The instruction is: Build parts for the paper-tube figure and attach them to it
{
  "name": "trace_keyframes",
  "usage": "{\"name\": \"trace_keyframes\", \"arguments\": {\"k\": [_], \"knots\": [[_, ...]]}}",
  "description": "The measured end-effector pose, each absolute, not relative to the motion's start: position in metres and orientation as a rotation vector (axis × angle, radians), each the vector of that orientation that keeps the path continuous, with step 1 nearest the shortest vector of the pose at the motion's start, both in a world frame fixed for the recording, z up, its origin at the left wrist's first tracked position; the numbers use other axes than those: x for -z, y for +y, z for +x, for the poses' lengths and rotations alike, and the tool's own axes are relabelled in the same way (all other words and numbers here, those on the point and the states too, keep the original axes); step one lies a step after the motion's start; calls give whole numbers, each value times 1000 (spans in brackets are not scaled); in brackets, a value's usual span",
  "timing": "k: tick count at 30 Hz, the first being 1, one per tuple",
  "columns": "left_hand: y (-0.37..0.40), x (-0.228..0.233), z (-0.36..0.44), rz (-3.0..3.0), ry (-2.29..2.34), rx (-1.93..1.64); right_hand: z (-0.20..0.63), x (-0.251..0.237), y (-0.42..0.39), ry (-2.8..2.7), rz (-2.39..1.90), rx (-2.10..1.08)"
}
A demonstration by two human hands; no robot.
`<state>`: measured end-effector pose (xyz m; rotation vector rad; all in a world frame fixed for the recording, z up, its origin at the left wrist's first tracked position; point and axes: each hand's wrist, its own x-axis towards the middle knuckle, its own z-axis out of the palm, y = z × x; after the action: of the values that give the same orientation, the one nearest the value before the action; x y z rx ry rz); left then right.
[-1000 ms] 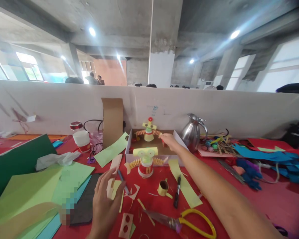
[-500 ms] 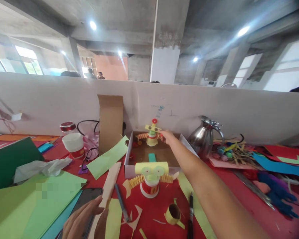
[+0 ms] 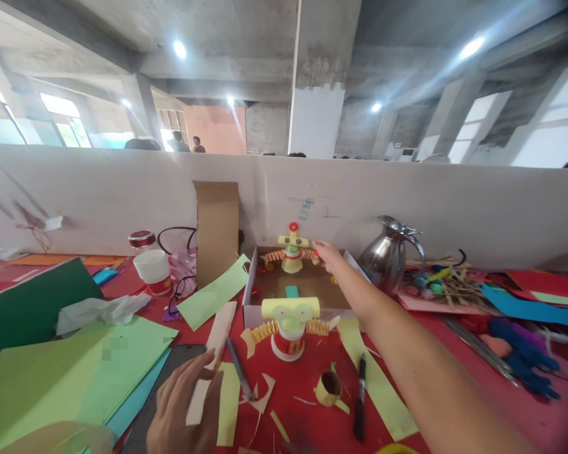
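Two paper figures stood on the red table (image 3: 454,353); the right hand (image 3: 329,253) pinched the far figure's (image 3: 292,247) arm inside the cardboard box (image 3: 248,296), best held lightly, while the left hand (image 3: 182,416), fingers loosely spread, steadied a paper strip (image 3: 213,359).

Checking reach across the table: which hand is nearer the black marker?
Left. The left hand rests left of the black marker; the right hand is far behind it.

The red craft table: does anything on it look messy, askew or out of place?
Yes. Paper offcuts and thin slivers litter the red table around the near paper figure. A crumpled tissue lies on the left. The cardboard box has one flap sticking straight up. The right hand touches the far figure.
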<state>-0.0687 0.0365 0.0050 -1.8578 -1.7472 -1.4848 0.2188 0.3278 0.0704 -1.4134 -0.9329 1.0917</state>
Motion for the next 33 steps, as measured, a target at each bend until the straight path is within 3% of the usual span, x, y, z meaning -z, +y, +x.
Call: {"name": "trace_keyframes", "arguments": {"k": [8, 13, 18, 21, 27, 33], "knots": [[39, -5, -65, -1915, -1708, 1699, 260, -99, 231, -787, -1338, -1100], [17, -19, -47, -2031, -1720, 1867, 254, -105, 125, -799, -1203, -1204], [-32, -31, 3, -2660, -1768, 2032, 202, -70, -14, -1016, -1051, -1423], [-62, -22, 25, -2837, -1764, 2205, 178, -32, -71, -1088, -986, -1385], [-88, 3, 30, -2818, -2051, 2646, 164, 17, -109, -970, -1037, -1142], [-87, 7, 30, -2751, -2053, 2690, 160, 22, -116, -817, -975, -1157]]}}
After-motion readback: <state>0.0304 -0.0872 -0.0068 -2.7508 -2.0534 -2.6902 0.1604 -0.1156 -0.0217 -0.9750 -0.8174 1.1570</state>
